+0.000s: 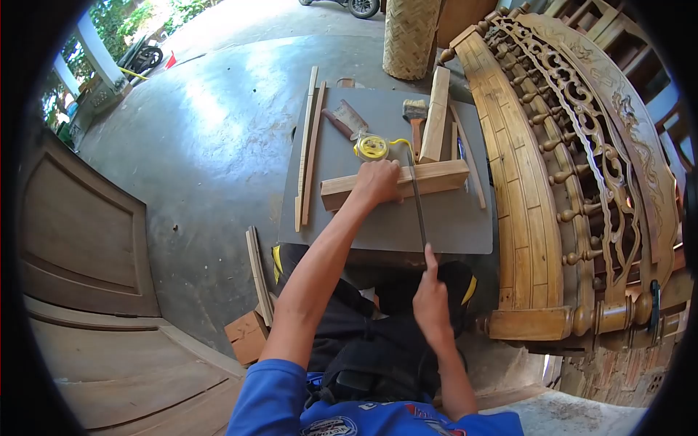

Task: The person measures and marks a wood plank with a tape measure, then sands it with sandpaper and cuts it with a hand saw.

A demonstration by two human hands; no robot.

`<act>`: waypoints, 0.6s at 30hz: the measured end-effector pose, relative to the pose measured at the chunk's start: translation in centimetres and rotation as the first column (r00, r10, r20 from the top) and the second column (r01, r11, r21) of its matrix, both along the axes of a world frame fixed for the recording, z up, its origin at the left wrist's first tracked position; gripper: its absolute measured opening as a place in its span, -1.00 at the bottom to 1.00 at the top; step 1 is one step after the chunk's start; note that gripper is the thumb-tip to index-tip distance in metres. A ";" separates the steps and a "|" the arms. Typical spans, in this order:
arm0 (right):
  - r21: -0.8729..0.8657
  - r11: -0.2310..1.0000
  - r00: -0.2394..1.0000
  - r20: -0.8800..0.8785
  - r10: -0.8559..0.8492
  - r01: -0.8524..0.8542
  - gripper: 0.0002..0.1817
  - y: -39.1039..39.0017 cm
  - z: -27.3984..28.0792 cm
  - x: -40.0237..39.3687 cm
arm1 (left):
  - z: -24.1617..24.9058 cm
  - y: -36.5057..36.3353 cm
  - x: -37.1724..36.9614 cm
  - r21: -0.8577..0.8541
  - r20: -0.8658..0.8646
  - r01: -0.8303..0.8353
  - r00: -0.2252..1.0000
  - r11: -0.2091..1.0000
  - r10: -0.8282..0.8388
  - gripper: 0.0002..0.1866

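Note:
A squared wooden block (443,174) lies crosswise on the grey board (363,236). My left hand (379,182) is closed over its top, left of the middle. In my right hand (430,301) is a long, thin, dark-bladed tool (419,207) that looks like a hand saw. Its blade crosses over the block, just right of my left hand, and its handle is mostly hidden in my grip. The right index finger stretches along the tool. Just beyond my left hand sits a yellow tape measure (372,147) with some tape pulled out.
A cleaver-like blade (347,118), a paintbrush (415,120) and another wooden block (435,116) lie at the back of the board. Thin wood strips (309,152) run along its left side. Carved wooden furniture (523,189) stands close on the right, wooden panels (87,225) on the left.

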State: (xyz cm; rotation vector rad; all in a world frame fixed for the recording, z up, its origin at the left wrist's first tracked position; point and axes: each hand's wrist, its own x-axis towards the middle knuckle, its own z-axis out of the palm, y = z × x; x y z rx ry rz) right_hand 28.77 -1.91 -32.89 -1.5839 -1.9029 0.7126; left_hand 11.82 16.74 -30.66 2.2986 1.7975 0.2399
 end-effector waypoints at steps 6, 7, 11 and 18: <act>0.003 0.999 0.999 -0.035 -0.039 0.039 -0.37 10.0 0.9 -3.7 | -1.6 -1.5 0.5 0.246 0.024 -0.004 1.000 0.969 -0.002 -0.48; 0.002 0.999 0.998 -0.047 -0.049 0.049 -0.37 10.2 0.8 -3.9 | -1.6 -1.2 0.7 0.231 0.019 -0.006 1.000 0.973 0.001 -0.48; 0.113 0.993 1.000 -0.010 -0.026 0.027 -0.23 3.2 -1.0 -1.7 | -1.0 -1.6 0.6 0.181 -0.002 -0.024 1.000 0.983 0.025 -0.47; -0.075 0.997 1.000 -0.015 -0.003 0.001 -0.35 7.5 2.8 -1.7 | -1.3 -1.7 0.7 0.233 -0.004 -0.006 1.000 0.972 0.007 -0.54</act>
